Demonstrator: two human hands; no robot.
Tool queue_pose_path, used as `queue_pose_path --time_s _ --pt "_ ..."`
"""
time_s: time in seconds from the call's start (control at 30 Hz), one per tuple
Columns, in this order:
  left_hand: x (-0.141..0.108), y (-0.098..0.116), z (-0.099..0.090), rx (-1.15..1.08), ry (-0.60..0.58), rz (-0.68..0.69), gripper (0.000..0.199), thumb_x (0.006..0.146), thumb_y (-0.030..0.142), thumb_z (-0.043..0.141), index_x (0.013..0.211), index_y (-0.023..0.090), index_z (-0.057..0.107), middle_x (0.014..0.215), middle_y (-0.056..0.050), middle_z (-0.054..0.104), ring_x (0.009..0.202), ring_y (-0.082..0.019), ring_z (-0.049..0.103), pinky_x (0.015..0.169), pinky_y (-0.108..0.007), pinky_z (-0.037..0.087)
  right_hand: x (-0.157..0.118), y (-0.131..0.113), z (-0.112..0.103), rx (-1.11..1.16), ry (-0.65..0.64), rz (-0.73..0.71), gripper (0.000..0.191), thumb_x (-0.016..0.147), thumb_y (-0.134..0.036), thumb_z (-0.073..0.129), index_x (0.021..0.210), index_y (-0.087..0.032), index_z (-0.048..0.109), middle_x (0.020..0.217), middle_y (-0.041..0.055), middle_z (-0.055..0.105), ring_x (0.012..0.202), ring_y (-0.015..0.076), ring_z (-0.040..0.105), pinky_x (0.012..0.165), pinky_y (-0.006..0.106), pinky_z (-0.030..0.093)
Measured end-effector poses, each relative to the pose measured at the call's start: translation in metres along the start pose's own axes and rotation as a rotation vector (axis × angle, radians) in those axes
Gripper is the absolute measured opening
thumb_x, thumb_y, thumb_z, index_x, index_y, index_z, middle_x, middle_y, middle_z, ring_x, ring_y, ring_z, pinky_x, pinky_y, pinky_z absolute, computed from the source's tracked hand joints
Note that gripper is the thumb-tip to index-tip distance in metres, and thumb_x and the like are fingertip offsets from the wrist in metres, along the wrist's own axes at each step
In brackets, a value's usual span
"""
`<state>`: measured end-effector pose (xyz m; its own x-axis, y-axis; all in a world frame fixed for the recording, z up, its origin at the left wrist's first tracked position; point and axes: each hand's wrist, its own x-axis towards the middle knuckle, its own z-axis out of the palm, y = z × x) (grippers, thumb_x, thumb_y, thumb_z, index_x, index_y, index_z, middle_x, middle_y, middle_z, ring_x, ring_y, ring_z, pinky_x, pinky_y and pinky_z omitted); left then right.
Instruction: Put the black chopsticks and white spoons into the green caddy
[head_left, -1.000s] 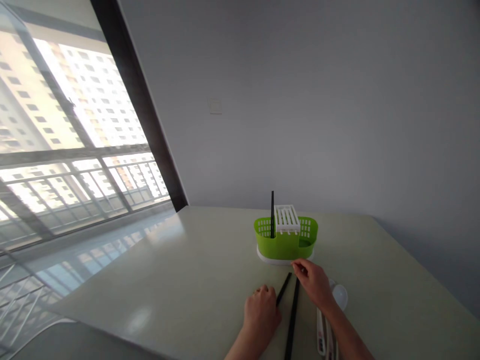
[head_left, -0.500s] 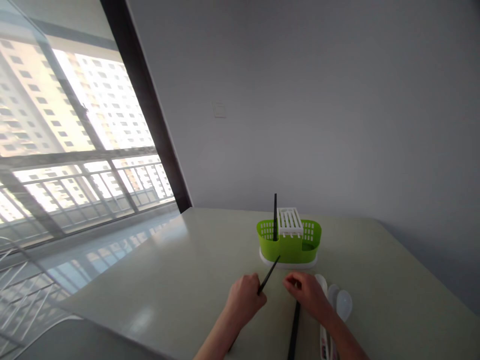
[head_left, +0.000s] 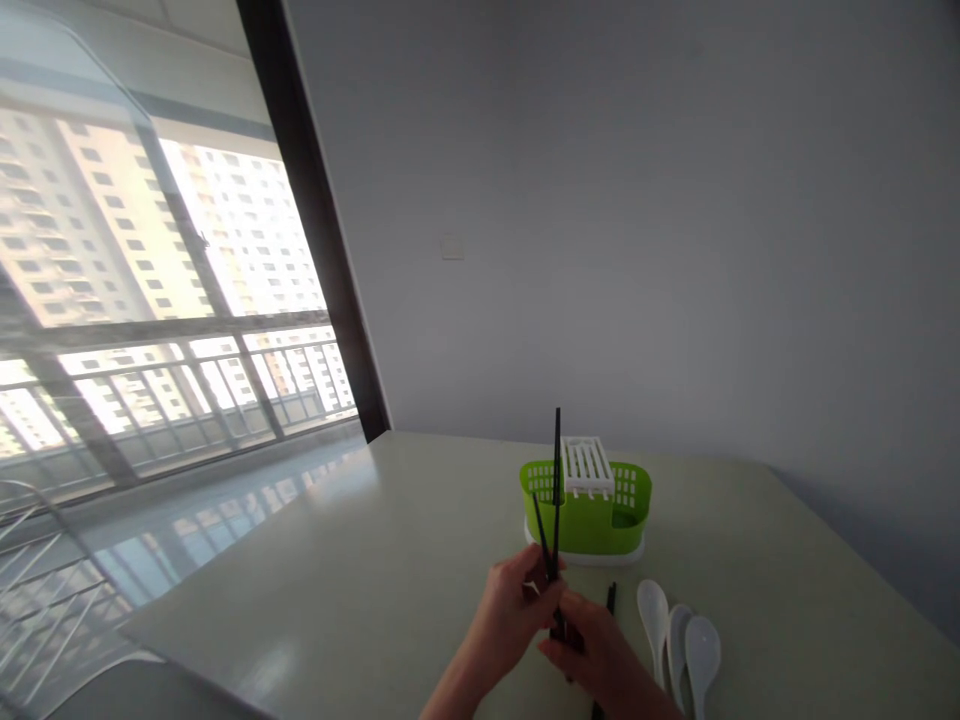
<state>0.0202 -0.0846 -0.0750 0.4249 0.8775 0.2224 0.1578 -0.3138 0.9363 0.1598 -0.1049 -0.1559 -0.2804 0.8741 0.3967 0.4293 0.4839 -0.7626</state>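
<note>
Black chopsticks stand up out of my two hands, their upper ends spread apart in front of the basket. My left hand is closed around them from the left. Against it, my right hand has its fingers closed on their lower part. More black chopsticks lie on the table, partly hidden under my right hand. Behind my hands is a green basket with a white base. Black chopsticks stand upright in its left compartment.
Three white spoons lie side by side to the right of my right hand. A white slatted rack tops the middle of the basket. The pale table reaches back to a grey wall; a glazed window is at left.
My right hand has moved left from beside the spoons to meet my left hand at the chopsticks. The held chopsticks now point more upright. The view has shifted slightly.
</note>
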Motion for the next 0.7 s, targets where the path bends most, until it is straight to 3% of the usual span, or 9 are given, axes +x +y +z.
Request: queue_pose_path --time_s 0.13,0.3,0.47,0.7 --pt "-0.002 -0.003 0.0 0.015 0.013 0.02 0.008 0.073 0.017 0.055 0.081 0.016 0.057 0.066 0.003 0.056 0.055 -0.007 0.055 0.051 -0.015 0.045 -0.001 0.01 0.005 -0.097 0.02 -0.008 0.003 0.08 -0.021 0.05 0.081 -0.02 0.053 0.08 0.0006 0.054 0.07 0.0123 0.052 0.061 0.023 0.04" --pt "-0.003 -0.008 0.0 0.067 0.012 0.022 0.007 0.074 0.02 0.056 0.078 0.015 0.059 0.067 0.002 0.057 0.058 -0.008 0.054 0.051 -0.015 0.043 -0.003 0.012 0.006 -0.246 -0.008 -0.03 0.019 0.081 -0.014 0.043 0.095 -0.02 0.055 0.097 0.0067 0.059 0.09 0.0177 0.057 0.079 0.029 0.045" --pt "-0.001 -0.002 -0.005 0.108 0.005 0.044 0.013 0.074 0.021 0.056 0.082 0.015 0.065 0.078 -0.002 0.061 0.068 -0.011 0.057 0.054 -0.016 0.045 -0.002 0.008 0.003 -0.286 -0.081 -0.001 0.019 0.086 -0.018 0.039 0.095 -0.019 0.056 0.095 0.0074 0.06 0.088 0.0175 0.059 0.08 0.028 0.046" --pt "-0.002 0.004 -0.013 0.239 -0.035 0.054 0.014 0.073 0.028 0.062 0.075 0.017 0.07 0.072 -0.002 0.065 0.065 -0.011 0.057 0.057 -0.016 0.044 0.0 0.008 0.002 -0.324 -0.135 0.027 0.021 0.081 -0.016 0.042 0.095 -0.016 0.057 0.097 0.01 0.061 0.089 0.0189 0.06 0.08 0.029 0.047"
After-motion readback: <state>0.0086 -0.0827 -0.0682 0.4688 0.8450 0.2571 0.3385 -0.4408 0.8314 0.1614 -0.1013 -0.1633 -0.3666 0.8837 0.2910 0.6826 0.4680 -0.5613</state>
